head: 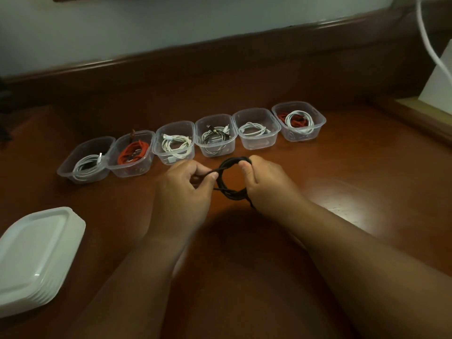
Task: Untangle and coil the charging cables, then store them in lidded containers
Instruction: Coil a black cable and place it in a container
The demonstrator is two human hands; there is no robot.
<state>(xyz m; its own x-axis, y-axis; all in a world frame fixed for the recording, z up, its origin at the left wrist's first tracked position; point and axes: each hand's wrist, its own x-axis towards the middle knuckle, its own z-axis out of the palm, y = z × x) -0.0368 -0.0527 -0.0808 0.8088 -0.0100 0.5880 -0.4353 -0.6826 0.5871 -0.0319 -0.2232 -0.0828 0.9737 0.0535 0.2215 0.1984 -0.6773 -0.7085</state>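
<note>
Both hands are on a thin matte black cable [228,178] wound into a round coil, held just above the glossy reddish-brown wooden table [342,167]. The right hand [265,181] has its fingers curled round the right side of the loop, thumb pressed on the top of it. The left hand [182,189] pinches a strand on the left side between thumb and fingertips, a bit motion-blurred so the finer finger detail is hard to make out.

Just beyond the hands sits a slanted row of six clear, rounded-rectangle plastic tubs, all without lids. Far left tub [64,170] holds a smooth white coil. The next one [115,167] has a red braided-looking cable. Straight ahead of the left hand is a tub [156,152] with a white coil, then one [199,139] with mixed white and dark cables. Beyond the right hand is a tub [238,133] with one white coil, and the far right tub [320,121] has white over red.

Down to the left of the left forearm there's a stack of frosted white plastic lids [34,258], rounded corners, raised rims.
</note>
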